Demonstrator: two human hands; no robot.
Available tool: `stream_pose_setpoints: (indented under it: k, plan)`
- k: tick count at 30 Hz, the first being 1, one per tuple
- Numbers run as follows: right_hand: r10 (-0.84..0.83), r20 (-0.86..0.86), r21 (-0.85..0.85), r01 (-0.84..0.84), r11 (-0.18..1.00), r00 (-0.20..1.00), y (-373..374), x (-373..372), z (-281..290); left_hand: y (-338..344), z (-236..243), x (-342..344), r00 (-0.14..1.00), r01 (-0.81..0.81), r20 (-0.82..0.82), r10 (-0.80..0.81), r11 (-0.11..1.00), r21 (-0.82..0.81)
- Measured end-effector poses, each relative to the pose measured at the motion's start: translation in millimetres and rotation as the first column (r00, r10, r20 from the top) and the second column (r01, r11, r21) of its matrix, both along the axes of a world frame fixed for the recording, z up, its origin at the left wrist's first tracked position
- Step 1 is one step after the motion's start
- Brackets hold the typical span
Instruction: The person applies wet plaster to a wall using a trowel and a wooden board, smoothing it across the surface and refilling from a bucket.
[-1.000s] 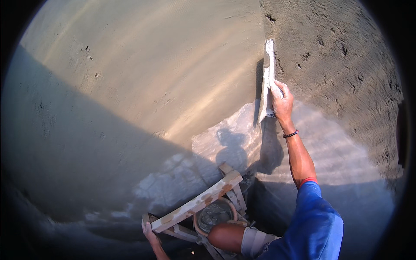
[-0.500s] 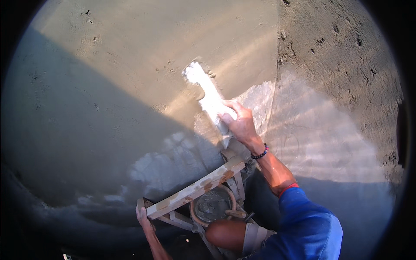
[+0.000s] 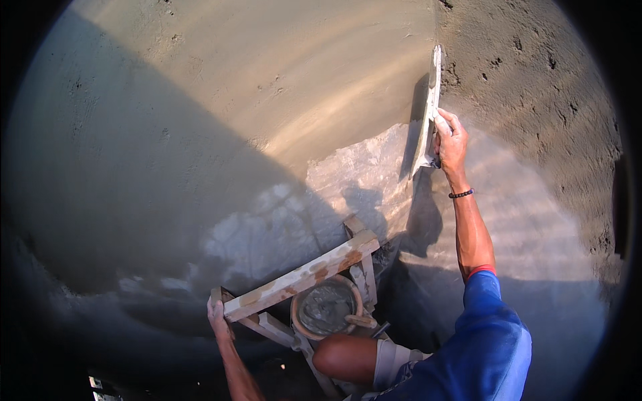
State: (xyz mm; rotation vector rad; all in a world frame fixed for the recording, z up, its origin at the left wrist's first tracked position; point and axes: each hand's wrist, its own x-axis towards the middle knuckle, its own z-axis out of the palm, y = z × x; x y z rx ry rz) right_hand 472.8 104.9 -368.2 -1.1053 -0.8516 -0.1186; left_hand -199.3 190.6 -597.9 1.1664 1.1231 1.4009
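The right hand (image 3: 453, 147) grips a trowel (image 3: 433, 97) just left of its fingers, long axis along the wall corner (image 3: 437, 23); the left hand (image 3: 218, 322), well apart, clasps the left end of the wooden frame (image 3: 301, 276).

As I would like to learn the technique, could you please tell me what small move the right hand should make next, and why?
I would probably draw the trowel down along the corner: the right hand holds it there, seen nearly edge-on, and the pale patch below and to its left looks barer than the smooth plaster above.
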Motion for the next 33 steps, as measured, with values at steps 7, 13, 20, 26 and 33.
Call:
stream_pose_setpoints:
  k: [7,13,20,26,33]
  plan:
    - [0.183,-0.15,-0.081,-0.196,0.977,0.972,32,-12,5,-7,11,13,0.999,-0.036,0.003,0.037,0.998,-0.041]
    - [0.117,0.371,-0.072,-0.097,0.993,0.921,53,-220,-11,-6,10,10,0.997,-0.031,-0.064,0.03,0.999,-0.015]
    - [0.611,0.351,-0.229,-0.568,0.791,0.71,42,-294,-26,2,1,9,0.999,0.009,0.046,-0.009,1.0,-0.013]
    - [0.059,0.144,0.191,-0.086,0.978,0.988,4,-110,-17,1,1,10,0.996,0.043,0.081,-0.041,0.999,-0.023]
    - [-0.334,0.263,0.023,0.341,0.94,0.905,23,5,40,1,-6,5,0.997,0.061,0.059,-0.06,0.998,-0.018]
